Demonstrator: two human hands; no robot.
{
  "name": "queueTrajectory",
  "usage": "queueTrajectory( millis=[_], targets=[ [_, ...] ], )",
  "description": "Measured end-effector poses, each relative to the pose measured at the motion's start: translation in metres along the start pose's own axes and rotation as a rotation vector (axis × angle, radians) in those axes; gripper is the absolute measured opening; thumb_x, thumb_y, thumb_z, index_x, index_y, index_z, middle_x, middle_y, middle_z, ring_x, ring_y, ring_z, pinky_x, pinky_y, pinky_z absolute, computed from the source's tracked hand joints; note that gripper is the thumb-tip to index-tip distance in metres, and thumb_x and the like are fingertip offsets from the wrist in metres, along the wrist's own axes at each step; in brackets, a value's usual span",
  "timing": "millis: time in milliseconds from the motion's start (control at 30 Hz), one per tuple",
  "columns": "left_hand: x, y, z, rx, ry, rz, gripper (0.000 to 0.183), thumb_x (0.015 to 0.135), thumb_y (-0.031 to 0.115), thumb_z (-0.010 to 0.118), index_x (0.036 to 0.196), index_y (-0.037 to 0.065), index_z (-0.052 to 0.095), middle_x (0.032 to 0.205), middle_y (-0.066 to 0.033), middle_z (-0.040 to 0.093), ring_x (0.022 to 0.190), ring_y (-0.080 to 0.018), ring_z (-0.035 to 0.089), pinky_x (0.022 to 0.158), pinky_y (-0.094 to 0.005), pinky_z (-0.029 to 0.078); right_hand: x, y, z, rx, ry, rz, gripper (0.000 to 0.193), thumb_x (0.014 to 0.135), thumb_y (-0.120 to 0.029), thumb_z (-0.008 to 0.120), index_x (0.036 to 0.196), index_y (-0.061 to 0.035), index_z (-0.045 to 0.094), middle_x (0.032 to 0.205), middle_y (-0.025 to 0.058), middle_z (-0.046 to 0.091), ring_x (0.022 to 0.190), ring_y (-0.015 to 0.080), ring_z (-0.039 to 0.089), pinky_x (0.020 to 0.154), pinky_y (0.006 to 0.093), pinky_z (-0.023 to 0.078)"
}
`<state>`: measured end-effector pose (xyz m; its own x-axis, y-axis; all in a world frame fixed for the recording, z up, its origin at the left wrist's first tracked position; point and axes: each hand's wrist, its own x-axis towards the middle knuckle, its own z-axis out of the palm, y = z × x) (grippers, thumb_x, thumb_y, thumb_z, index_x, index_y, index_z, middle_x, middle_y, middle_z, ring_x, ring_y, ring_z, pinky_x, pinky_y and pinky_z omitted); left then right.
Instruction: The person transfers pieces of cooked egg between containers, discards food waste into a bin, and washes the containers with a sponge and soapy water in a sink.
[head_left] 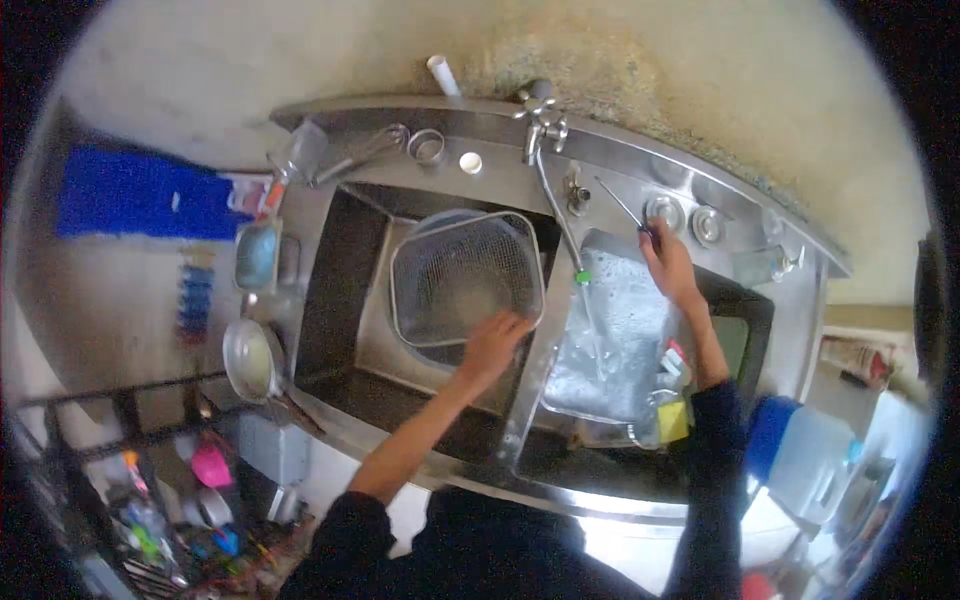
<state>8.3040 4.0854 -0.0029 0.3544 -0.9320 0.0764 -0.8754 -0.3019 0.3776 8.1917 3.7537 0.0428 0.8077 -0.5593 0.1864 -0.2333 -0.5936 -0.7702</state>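
Observation:
My left hand (490, 348) is closed on the near right rim of a rectangular wire-mesh basket (415, 290). The basket is tilted over a round metal bowl (432, 352) in the left sink basin. Behind the right basin, my right hand (670, 262) grips a slim metal utensil with a dark handle (622, 203), its thin end pointing back and left. I cannot tell its exact kind. Below and left of that hand lies a wet rectangular metal tray (620, 330). Water runs onto it from a hose with a green tip (583, 277).
The faucet (541, 125) stands at the back. A whisk (375, 150), a metal ring (426, 147) and a white cap (470, 162) line the ledge. Round metal lids (708, 226) and a soap dispenser (765, 264) sit right. A pan (250, 360) rests left; a yellow sponge (673, 421) is near the tray.

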Motion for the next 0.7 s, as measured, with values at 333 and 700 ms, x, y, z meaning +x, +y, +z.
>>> queueTrajectory(
  millis=[333,700],
  targets=[
    [0.018,0.003,0.001,-0.17,-0.109,-0.156,0.025,0.084,0.014,0.059,0.106,0.002,0.059,0.098,-0.0176,0.059,0.094,-0.0361,0.058,0.081,-0.0462,0.047,0.056,-0.016,0.027,0.113,0.069,-0.101,0.031,0.095,-0.027,0.055,0.125,-0.017,0.057,0.108,0.0183,0.065,0.091,0.0389,0.064,0.074,0.0424,0.052],
    [-0.001,-0.006,-0.022,-0.553,0.246,-0.452,0.024,0.098,0.018,0.051,0.116,0.003,0.054,0.105,-0.0124,0.063,0.094,-0.0227,0.062,0.084,-0.0334,0.048,0.088,-0.02,-0.006,-0.433,-0.051,-0.17,0.037,0.092,-0.034,0.057,0.128,-0.0272,0.056,0.107,0.0148,0.066,0.085,0.0363,0.065,0.067,0.0419,0.054]
  ],
)
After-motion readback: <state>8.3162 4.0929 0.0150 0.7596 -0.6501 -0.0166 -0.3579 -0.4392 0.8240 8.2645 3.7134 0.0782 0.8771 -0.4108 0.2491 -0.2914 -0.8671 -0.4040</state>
